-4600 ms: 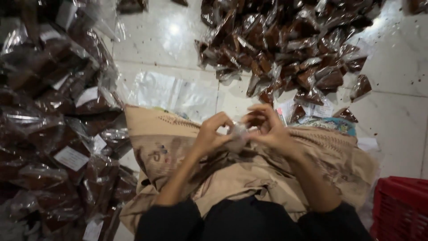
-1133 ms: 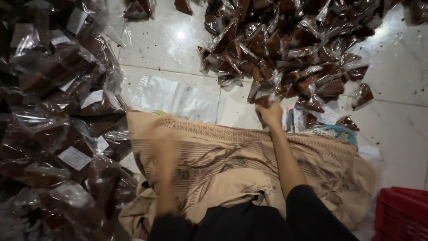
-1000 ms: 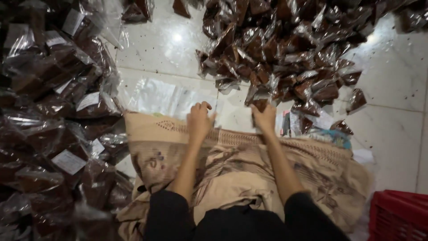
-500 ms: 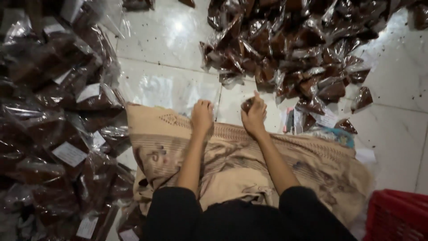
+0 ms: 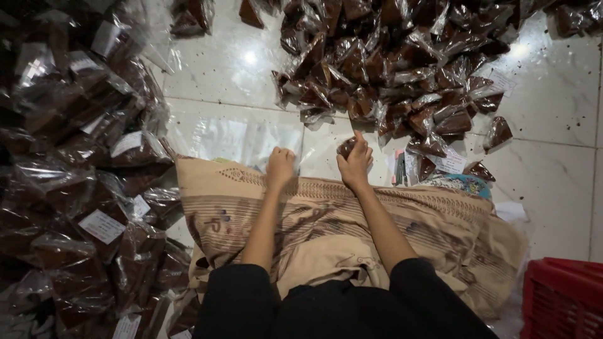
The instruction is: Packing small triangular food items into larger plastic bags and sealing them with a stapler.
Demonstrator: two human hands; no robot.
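- The right hand (image 5: 355, 164) is curled round a small brown-filled plastic packet (image 5: 346, 147), fingers wrapped over it with the index finger pointing up; the packet sits at the fingertips, just above the far edge of the cloth.
- The left hand (image 5: 281, 168) is closed into a loose fist, knuckles up, at the cloth's patterned border; whether it grips anything is hard to make out from here.
- Beside the left hand, a flat stack of empty clear bags (image 5: 239, 135) lies on the floor.
- Both forearms stretch across a beige patterned cloth (image 5: 326, 220) over the person's lap.
- Beyond the right hand, a heap of filled packets (image 5: 402, 69) covers the white tile floor (image 5: 553, 94).
- To the left, larger labelled bags (image 5: 75, 157) pile up.
- A red crate (image 5: 562, 298) stands at the lower right.
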